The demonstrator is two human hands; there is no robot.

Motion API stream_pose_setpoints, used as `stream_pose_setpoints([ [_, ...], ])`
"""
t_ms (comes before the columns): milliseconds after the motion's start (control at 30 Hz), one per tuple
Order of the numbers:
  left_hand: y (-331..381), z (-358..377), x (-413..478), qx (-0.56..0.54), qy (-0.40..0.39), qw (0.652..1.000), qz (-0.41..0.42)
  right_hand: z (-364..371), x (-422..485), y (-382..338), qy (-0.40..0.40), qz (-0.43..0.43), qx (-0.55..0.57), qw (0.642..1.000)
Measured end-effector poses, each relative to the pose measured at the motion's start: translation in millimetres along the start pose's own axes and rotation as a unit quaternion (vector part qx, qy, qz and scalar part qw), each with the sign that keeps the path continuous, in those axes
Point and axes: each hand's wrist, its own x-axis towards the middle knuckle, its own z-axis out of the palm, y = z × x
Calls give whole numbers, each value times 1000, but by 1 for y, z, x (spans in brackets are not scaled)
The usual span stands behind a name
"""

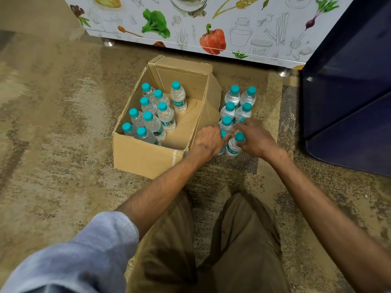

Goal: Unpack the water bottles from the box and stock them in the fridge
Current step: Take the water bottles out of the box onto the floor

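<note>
We're grasping front bottle with right grip, neighbour bottle with left grip, both standing upright just beside box.

Box right half free

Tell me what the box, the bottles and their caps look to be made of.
Box: brown cardboard with a matte finish, going by its creased flaps and the tape strip on its near corner. Bottles: clear thin plastic, probably PET, glossy. You can see through them, and the walls catch highlights. Caps: opaque teal plastic, smooth, likely screw-on.
</note>
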Motion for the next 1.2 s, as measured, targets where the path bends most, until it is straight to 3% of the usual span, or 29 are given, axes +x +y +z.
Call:
stream_pose_setpoints([
  [133, 2, -10, 1, -66, 41, 997, 0, 0, 4, -19, 75, -30, 7, 997],
  [300, -10, -25, 0, -123, 103, 987, 7, 5, 14, -47, 97, -50, 59, 992],
  [667, -125, -56, -22, -168, 219, 960, -47, 3, 58, -111, 130, -85, 44, 987],
  [800, -168, -61, -30, -126, 192, 967, -106, 13, 81, -149, 124, -134, 4, 983],
  [1033, -204, -62, -48, -92, 26, 989, -109, 39, 123, -196, 40, -131, -48, 989],
  [1200, -201, -58, -47, -125, 22, 986, -104, 53, 130, -200, 49, -102, -49, 992],
])
